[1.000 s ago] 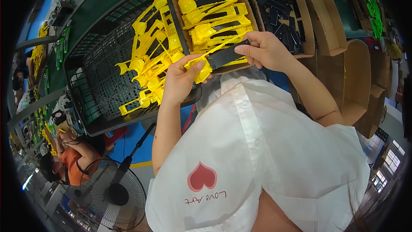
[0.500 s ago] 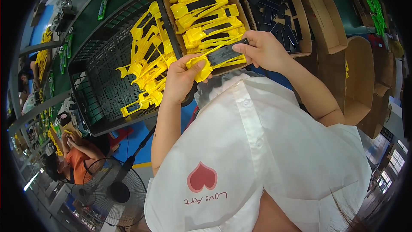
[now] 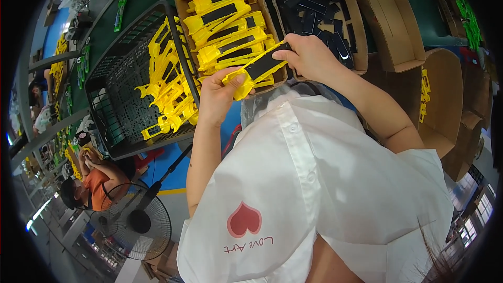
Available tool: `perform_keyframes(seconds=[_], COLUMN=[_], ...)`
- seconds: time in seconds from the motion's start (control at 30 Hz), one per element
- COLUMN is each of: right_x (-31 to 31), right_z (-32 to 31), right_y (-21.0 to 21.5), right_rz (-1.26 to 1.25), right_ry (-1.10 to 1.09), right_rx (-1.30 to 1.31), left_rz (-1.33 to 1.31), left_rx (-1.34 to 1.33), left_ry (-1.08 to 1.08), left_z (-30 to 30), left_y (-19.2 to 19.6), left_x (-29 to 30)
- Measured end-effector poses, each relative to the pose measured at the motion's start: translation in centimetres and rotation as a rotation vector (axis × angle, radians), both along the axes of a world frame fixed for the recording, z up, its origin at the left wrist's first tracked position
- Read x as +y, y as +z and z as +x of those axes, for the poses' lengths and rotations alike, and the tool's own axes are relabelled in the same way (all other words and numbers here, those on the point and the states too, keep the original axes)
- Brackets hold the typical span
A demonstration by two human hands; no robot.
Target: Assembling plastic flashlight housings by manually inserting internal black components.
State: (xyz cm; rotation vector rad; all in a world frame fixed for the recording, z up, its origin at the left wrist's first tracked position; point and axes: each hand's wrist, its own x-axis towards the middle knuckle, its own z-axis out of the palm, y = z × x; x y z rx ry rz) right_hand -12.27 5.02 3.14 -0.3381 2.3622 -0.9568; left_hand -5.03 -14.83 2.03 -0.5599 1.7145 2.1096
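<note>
Between my two hands is a yellow plastic part (image 3: 244, 91) with a dark flat panel (image 3: 263, 66) lying along its middle. My left hand (image 3: 219, 95) grips the wide yellow end, thumb on top. My right hand (image 3: 310, 55) pinches the far right end, its thumb by the panel's edge; the fingers beneath are hidden. Just beyond, a cardboard box (image 3: 268, 1) holds rows of similar yellow parts with black panels. To its right, a second cardboard box (image 3: 361, 47) contains loose dark panels (image 3: 313, 5).
A black plastic basket (image 3: 112, 149) with a pile of yellow parts (image 3: 170, 91) stands at the left. Brown cardboard boxes (image 3: 385, 13) are on the right. A standing fan (image 3: 139, 221) and a person in orange (image 3: 99, 184) are at the lower left. A green package (image 3: 121, 11) lies beyond the basket.
The dark panel, glossy and slightly raised before, now looks matte and flatter in the yellow part. Both hands keep their grip. The boxes and basket have shifted left in the view.
</note>
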Motion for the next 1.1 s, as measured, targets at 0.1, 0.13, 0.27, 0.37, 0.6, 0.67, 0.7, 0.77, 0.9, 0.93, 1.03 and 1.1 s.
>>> perform_keyframes(seconds=[0.1, 0.13, 0.27, 0.37, 0.6, 0.67, 0.7, 0.77, 0.9, 0.93, 1.03, 1.1], right_x=[0.5, 0.6, 1.3, 0.8, -0.9, -1.6, -1.8, -1.9, -2.1, -2.3, -2.7, -2.9], right_z=[-0.2, -0.4, -0.6, -0.3, 0.6, 0.8, 0.6, 0.7, 0.4, 0.7, 1.2, 1.2], right_y=[-0.9, -0.8, -1.0, -1.4, -3.1, -2.4, -1.6, -1.6, -1.8, -2.0, -2.8, -2.7], right_rz=[0.024, 0.006, -0.058, -0.043, 0.089, 0.166, 0.284, 0.367, -0.123, -0.117, 0.046, 0.061], right_ry=[0.053, 0.052, 0.052, 0.032, 0.009, 0.031, 0.012, -0.099, -0.253, -0.255, -0.295, -0.316], right_rx=[0.158, 0.119, 0.118, 0.136, 0.246, 0.339, 0.359, 0.490, -0.231, -0.230, -0.016, 0.025], left_rz=[-0.048, -0.074, -0.069, -0.105, -0.054, -0.029, -0.035, -0.035, 0.121, 0.099, 0.065, 0.024], left_rx=[-0.012, -0.016, 0.013, -0.011, 0.009, 0.018, 0.017, 0.016, -0.003, 0.006, 0.016, 0.021], left_ry=[0.018, 0.024, 0.024, 0.020, -0.024, -0.058, -0.080, -0.112, -0.128, -0.136, -0.121, -0.107], left_z=[-0.1, -0.1, 0.2, 0.0, -0.4, -0.5, -0.5, -0.7, -1.2, -1.4, -1.4, -1.4], left_y=[0.2, 0.3, 0.6, 0.5, -1.4, -1.8, -1.8, -2.2, -3.2, -3.3, -3.3, -3.4], left_x=[0.7, 0.9, 1.4, 1.3, -0.9, -1.7, -1.9, -2.8, -4.5, -4.5, -4.2, -4.1])
